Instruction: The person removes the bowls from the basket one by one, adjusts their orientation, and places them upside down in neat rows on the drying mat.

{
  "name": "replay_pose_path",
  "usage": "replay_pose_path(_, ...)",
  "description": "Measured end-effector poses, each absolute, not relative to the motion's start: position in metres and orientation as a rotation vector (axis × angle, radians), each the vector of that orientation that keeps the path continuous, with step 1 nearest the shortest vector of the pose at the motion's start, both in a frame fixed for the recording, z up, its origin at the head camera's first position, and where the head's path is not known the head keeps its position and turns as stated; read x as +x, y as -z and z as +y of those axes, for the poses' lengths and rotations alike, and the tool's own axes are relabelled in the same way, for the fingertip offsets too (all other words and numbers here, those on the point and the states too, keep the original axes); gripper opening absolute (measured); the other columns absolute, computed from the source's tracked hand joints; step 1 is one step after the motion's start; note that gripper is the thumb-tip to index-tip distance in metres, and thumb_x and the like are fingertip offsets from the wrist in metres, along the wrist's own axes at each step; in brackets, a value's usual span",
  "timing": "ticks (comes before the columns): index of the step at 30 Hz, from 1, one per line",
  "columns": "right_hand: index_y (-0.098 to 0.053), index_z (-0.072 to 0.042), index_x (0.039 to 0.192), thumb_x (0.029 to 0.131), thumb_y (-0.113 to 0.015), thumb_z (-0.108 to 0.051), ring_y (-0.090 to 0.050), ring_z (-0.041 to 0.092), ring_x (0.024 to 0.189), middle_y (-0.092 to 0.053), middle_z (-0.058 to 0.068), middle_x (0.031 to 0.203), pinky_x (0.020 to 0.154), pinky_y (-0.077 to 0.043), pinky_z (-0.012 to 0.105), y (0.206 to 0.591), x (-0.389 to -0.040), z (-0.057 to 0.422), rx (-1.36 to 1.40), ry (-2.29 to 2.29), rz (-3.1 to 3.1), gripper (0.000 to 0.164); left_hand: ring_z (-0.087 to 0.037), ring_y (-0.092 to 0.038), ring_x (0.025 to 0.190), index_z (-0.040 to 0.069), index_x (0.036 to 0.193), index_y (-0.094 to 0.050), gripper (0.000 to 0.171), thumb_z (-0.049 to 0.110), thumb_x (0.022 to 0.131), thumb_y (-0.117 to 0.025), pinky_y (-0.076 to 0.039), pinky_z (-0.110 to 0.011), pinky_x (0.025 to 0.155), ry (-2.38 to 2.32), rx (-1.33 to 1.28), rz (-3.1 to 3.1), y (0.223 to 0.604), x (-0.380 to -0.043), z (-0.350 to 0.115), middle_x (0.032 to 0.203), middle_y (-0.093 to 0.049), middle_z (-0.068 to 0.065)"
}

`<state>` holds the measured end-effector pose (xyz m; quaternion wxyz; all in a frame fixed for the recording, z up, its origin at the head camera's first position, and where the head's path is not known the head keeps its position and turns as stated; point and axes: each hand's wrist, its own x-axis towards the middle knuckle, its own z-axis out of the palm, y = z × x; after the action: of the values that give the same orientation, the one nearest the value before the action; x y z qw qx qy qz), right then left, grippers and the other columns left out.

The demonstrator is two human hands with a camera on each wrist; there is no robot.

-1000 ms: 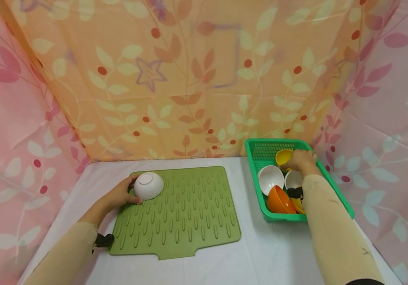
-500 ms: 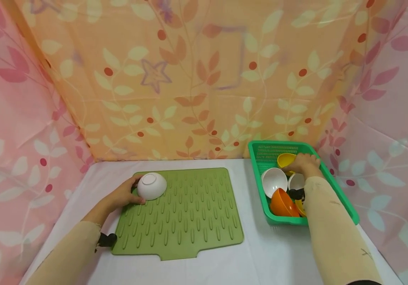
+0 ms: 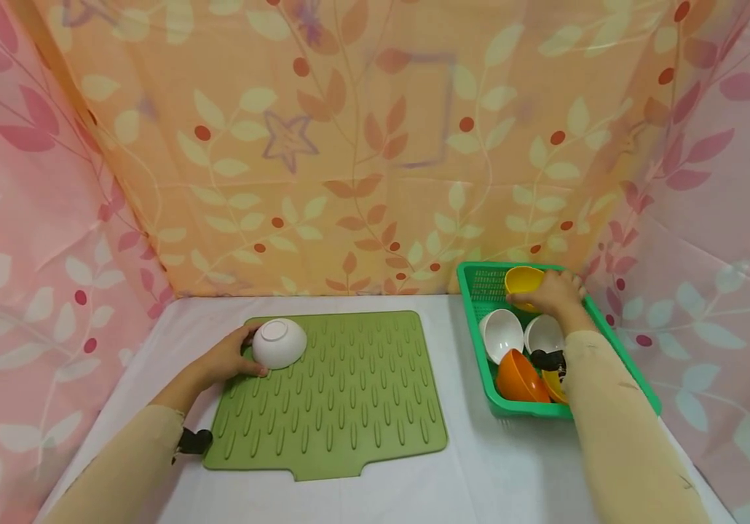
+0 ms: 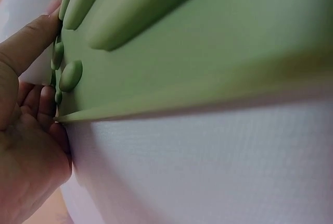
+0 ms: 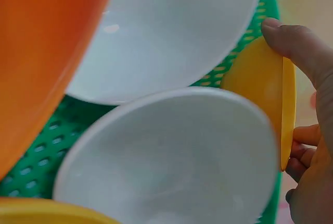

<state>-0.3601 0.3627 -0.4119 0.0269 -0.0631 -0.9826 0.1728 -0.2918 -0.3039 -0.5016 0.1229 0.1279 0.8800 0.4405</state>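
Note:
My left hand (image 3: pixel 220 356) holds a white bowl (image 3: pixel 279 343) that sits upside down at the far left of a green ribbed drying mat (image 3: pixel 336 407). Its thumb is at the near side and its fingers go behind. In the left wrist view the thumb and curled fingers border the white bowl (image 4: pixel 28 31). On the right, my right hand (image 3: pixel 555 297) grips a yellow bowl (image 3: pixel 523 280) at the back of a green basket (image 3: pixel 526 409). The right wrist view has this yellow bowl (image 5: pixel 257 81) tilted, thumb on its outside, fingers at the rim.
Two white bowls (image 3: pixel 501 336) lie tilted in the basket, with an orange bowl (image 3: pixel 519 377) and another yellow bowl (image 3: pixel 555 384) in front. White cloth (image 3: pixel 408 487) covers the table. Patterned curtains (image 3: pixel 362 145) stand behind and at both sides.
The right hand has raised the yellow bowl slightly within the basket and shifted it a little left. The left hand and its white bowl stay put on the mat.

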Motion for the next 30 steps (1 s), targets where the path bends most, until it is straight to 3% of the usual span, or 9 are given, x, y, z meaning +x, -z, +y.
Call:
replay_pose_path(9,-0.04,0.004,0.147,0.073,-0.077,-0.074,-0.021,0.054,0.126,-0.035,0.036,0.137,0.102,-0.014,0.072,0.377,-0.351,0.348,-0.078,-0.679,-2.844,0.114,-0.048,-0.038,0.141,0.005,0.158,-0.031,0.109,0.021,0.072,-0.095,-0.026,-0.072,0.113,-1.262,0.37,2.576,0.501,-0.293,-0.304,0.153,-0.043,-0.028)
replay_pose_path(14,-0.037,0.003,0.153,0.072,-0.077,-0.075,-0.021,0.051,0.128,-0.033,0.035,0.144,0.101,-0.015,0.07,0.358,-0.339,0.329,-0.061,-0.747,-2.812,0.12,-0.049,-0.038,0.141,0.004,0.158,-0.031,0.109,0.021,0.072,-0.095,-0.026,-0.072,0.112,-1.251,0.382,2.582,0.502,-0.295,-0.305,0.152,-0.043,-0.029)
replay_pose_path(23,-0.035,-0.001,0.157,0.074,-0.082,-0.067,-0.021,0.049,0.136,-0.029,0.032,0.153,0.103,-0.026,0.068,0.349,-0.298,0.283,0.01,-0.924,-2.729,0.116,-0.05,-0.039,0.141,0.003,0.157,-0.032,0.109,0.022,0.071,-0.095,-0.026,-0.072,0.112,-1.229,0.381,2.607,0.5,-0.294,-0.305,0.151,-0.044,-0.03)
replay_pose_path(30,-0.036,-0.009,0.158,0.073,-0.085,-0.063,-0.026,0.042,0.135,-0.031,0.022,0.154,0.097,-0.041,0.061,0.351,-0.257,0.239,0.114,-1.021,-2.729,0.112,-0.05,-0.042,0.139,0.004,0.156,-0.035,0.108,0.023,0.07,-0.096,-0.028,-0.073,0.11,-1.216,0.407,2.653,0.502,-0.295,-0.307,0.148,-0.048,-0.03)
